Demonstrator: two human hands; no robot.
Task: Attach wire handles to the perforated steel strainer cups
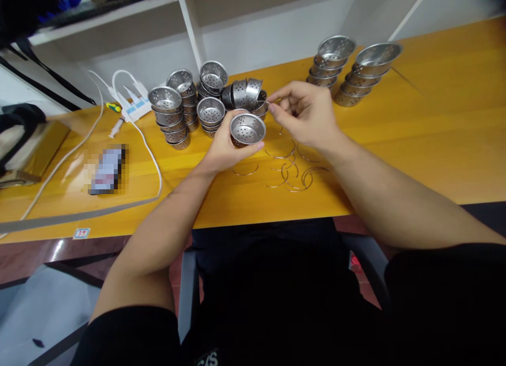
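Note:
My left hand (227, 144) is wrapped round a perforated metal cup (247, 129), holding it tilted with its mouth towards me. Thumb and forefinger of my right hand (308, 113) pinch a thin metal wire (268, 103), just above and to the right of that cup. Most of this wire is hidden by the fingers. On the table below lie several curved wires (294, 168), loosely overlapping. Right behind my left hand, more perforated cups (240, 94) lie on their sides, beside a short upright stack (211, 113).
Further stacks of cups stand at the left (169, 118) and the back right (348, 70) of the yellow table (435, 118). A power strip (136, 107) with white cables, a blurred-out phone-like object (106, 170) and a label (81, 233) are on the left. Shelving borders the back.

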